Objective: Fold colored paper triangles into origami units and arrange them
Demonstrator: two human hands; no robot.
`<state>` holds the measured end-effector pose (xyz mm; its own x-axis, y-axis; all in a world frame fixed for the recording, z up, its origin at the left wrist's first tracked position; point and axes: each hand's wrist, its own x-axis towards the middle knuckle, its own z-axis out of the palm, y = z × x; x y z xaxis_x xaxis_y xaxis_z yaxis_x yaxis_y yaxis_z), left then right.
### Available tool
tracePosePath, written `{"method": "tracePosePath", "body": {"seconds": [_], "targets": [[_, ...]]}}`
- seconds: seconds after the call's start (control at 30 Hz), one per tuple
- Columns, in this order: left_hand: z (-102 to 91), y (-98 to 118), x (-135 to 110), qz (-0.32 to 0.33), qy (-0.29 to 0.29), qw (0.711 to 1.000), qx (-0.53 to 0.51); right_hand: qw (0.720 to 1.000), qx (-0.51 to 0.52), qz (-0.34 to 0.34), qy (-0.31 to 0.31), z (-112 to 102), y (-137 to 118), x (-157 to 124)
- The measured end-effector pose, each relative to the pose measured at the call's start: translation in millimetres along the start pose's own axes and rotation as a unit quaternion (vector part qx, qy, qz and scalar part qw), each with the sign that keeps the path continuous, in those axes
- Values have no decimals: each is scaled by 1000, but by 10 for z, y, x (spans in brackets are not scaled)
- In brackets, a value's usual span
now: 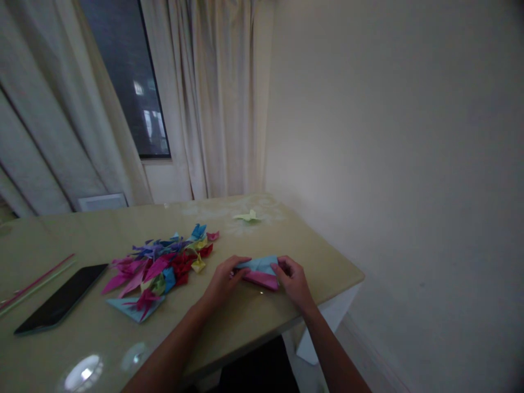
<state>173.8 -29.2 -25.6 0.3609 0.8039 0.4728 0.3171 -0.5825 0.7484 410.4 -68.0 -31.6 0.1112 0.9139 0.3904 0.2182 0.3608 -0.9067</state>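
Observation:
Between my two hands, just above or on the table near its front edge, is a folded sheet of paper [262, 273], light blue on the upper part and pink along the lower part. My left hand [226, 275] pinches its left end between thumb and fingers. At the right end, my right hand [291, 275] grips the upper corner the same way. To the left of my hands lies a heap of folded paper figures [164, 262] in pink, red, blue, purple, yellow and green. A light blue folded paper triangle [126, 307] lies at the heap's near side.
A black tablet-like slab [61, 299] lies left of the heap, beside thin pink and green sticks [39, 281]. One pale green paper figure [248, 216] stands apart at the back of the table [327, 262]. Curtains and a wall [388, 164] bound the far and right sides.

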Motion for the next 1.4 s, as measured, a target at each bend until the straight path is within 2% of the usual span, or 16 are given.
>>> {"method": "tracePosePath", "body": {"seconds": [0.13, 0.3, 0.53, 0.7, 0.77, 0.9, 1.0, 1.1, 1.2, 1.3, 1.4], "targets": [[10, -20, -1, -15, 17, 1000, -3, 1000, -3, -4, -24, 15, 14, -3], [5, -27, 2, -21, -3, 1000, -13, 1000, 13, -11, -6, 18, 7, -8], [0, 12, -14, 49, -15, 999, -3, 999, 52, 4, -4, 11, -27, -37], [4, 54, -20, 27, -11, 1000, -9, 998, -19, -56, -6, 9, -87, -37], [9, 51, -16, 35, -10, 999, -8, 996, -47, -81, 11, 6, -98, -27], [23, 53, -12, 82, 27, 996, 16, 992, -61, -111, 12, -6, -70, -9], [28, 99, -17, 68, 28, 997, 8, 991, -60, -115, 16, -13, -43, -12], [17, 165, -15, 15, -3, 999, -34, 991, -54, -118, 31, -17, -42, -27], [-37, 221, 10, -80, -68, 990, -91, 992, -38, -119, 35, -23, -50, -40], [-149, 289, 62, -164, -166, 956, -175, 991, -27, -126, 33, -31, -47, -42], [-278, 393, 134, -210, -279, 908, -231, 991, -27, -127, 34, -34, -35, -40]]}}
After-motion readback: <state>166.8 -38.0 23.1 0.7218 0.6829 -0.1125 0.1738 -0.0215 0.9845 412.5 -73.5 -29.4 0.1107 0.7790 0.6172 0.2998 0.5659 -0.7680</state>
